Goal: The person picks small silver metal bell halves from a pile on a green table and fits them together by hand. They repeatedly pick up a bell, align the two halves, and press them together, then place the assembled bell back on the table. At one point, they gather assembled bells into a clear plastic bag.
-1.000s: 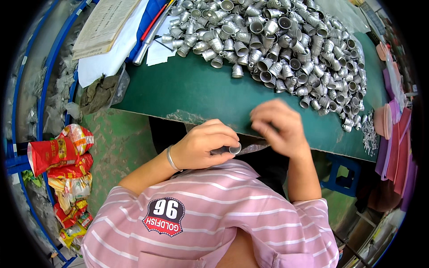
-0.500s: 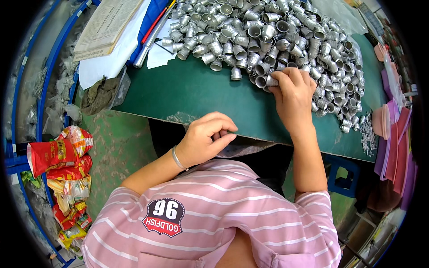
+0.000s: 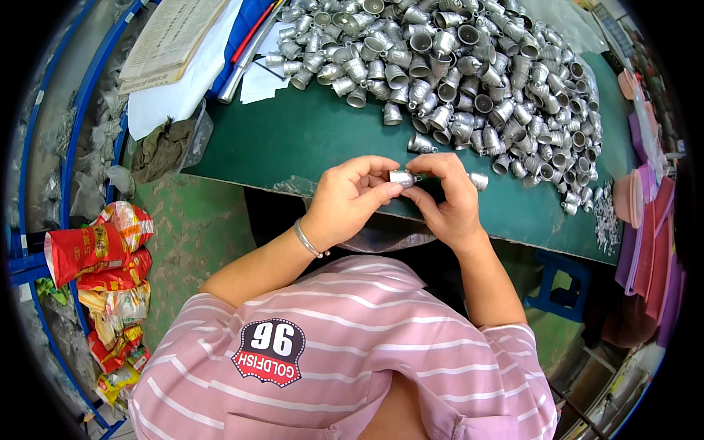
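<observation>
A small silver metal bell with a loop on its end lies sideways just above the table's near edge. My left hand pinches it between thumb and fingers. At the loop end, my right hand closes thumb and forefinger on the same bell. Beyond my hands spreads a large heap of similar bells. One loose bell rests between the heap and my fingers, and another bell lies beside my right hand.
The green tabletop carries a heap of small light metal pieces at right. Papers, a red pen and a tub with a rag are at left. A blue stool stands under the right side.
My right hand has left the heap and come back toward me with a bell. My left hand has moved right and up to meet it, and both now hold the bell.
</observation>
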### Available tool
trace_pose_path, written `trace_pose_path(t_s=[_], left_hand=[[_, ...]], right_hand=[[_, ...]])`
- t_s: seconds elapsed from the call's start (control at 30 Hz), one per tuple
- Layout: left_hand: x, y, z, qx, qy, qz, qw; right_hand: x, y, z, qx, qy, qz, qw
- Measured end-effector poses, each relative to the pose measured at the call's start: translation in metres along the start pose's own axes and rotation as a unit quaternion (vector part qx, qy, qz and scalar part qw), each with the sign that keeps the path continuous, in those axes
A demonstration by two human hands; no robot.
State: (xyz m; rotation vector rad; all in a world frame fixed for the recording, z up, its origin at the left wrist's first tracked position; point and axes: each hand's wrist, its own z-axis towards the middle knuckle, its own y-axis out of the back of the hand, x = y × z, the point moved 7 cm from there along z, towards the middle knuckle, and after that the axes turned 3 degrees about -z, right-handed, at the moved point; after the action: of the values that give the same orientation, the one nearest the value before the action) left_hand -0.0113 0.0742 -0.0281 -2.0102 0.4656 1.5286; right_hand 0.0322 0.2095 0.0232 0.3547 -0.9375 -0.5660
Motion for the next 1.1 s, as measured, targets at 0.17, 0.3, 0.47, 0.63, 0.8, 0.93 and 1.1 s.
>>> trace_pose_path(t_s=[0.17,0.3,0.47,0.63,0.8,0.93,1.1], left_hand=[[-0.003,0.002,-0.007,-0.016,-0.095,-0.097,0.991],[-0.008,0.001,-0.011,-0.025,-0.124,-0.095,0.987],[-0.005,0.003,-0.012,-0.025,-0.116,-0.065,0.991],[-0.009,0.004,-0.015,-0.027,-0.144,-0.073,0.987],[-0.021,0.003,-0.022,-0.040,-0.232,-0.007,0.972],[-0.035,-0.001,-0.032,-0.041,-0.322,0.113,0.939],[-0.040,-0.004,-0.036,-0.053,-0.355,0.131,0.924]], right_hand=[[-0.004,0.002,0.001,0.038,-0.060,0.042,0.997],[-0.002,-0.002,-0.001,0.050,-0.085,0.082,0.992],[0.003,-0.002,-0.003,-0.014,-0.024,0.126,0.992],[0.003,-0.002,-0.004,-0.020,-0.077,0.170,0.982],[0.000,-0.010,-0.008,0.060,-0.107,0.165,0.979],[-0.004,-0.016,-0.017,0.051,-0.131,0.252,0.957],[-0.001,-0.015,-0.018,0.037,-0.118,0.275,0.953]])
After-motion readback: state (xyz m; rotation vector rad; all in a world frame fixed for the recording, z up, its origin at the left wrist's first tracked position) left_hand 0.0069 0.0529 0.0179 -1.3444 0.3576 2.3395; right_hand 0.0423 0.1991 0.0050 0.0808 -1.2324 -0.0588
